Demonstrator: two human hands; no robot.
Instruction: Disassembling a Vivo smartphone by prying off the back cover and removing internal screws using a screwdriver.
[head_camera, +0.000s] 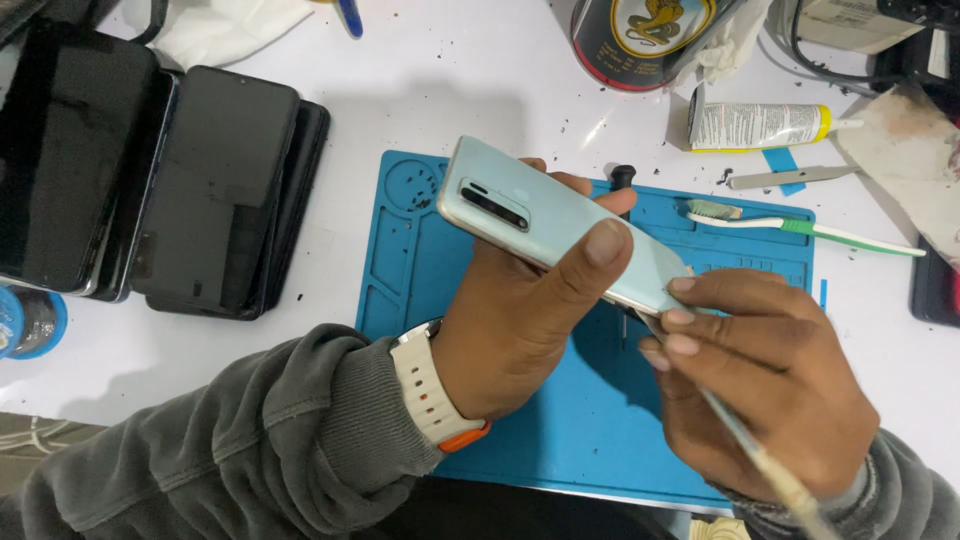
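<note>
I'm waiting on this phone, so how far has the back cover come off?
Done: little shows; the pale phone looks closed, its back still on. In hand: the left hand grips it over the blue mat while the right hand works a thin tool at its lower edge. Left: prying the back free.

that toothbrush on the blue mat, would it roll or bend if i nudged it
The toothbrush looks thin and light, so it would probably slide easily on the blue mat. Its slim handle may flex slightly. It lies flat, so rolling seems unlikely.
</note>
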